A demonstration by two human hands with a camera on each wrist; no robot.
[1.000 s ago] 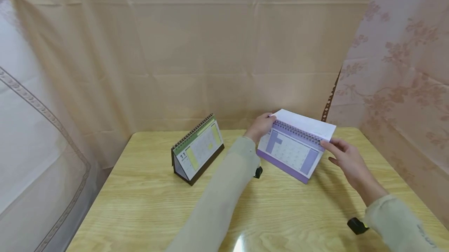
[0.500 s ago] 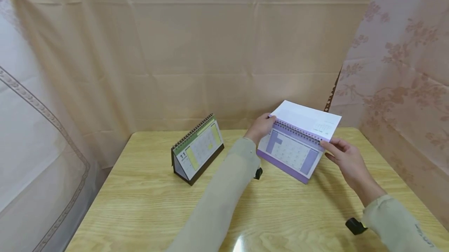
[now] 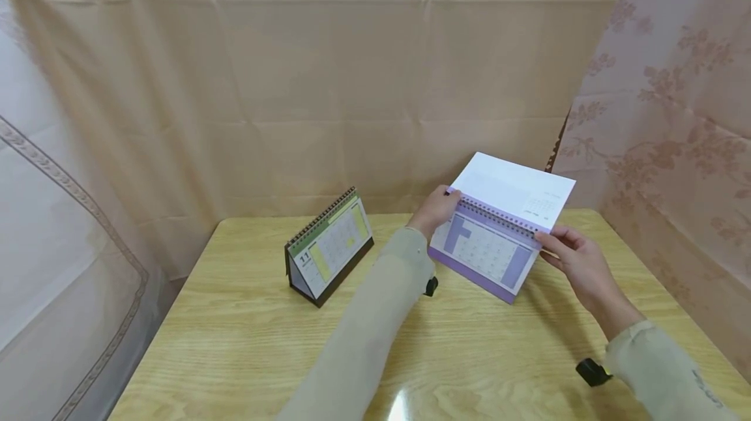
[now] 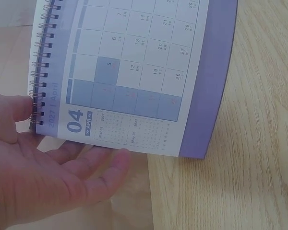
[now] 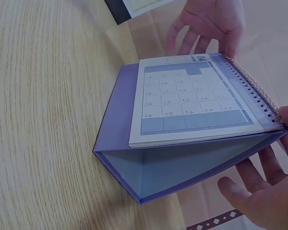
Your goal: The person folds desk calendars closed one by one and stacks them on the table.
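A purple spiral-bound desk calendar stands at the right rear of the table, its face showing 04 April 2027 in the left wrist view. Behind its coil a white page stands up and leans back. My left hand pinches the left end of the coil edge, thumb in front and the other fingers behind or below. At the opposite end, my right hand grips the coil corner between thumb and fingers. The right wrist view shows the calendar's hollow triangular base from its side.
A green desk calendar showing 11 stands left of my left forearm. Under both calendars is a wood-grain table. A beige curtain hangs along the back edge, with a floral cloth to the right. Small black devices sit by my wrists.
The white page behind the coil has risen and shows more of its surface, with small print at its right. Both hands keep their hold at the coil ends. The view shifts slightly.
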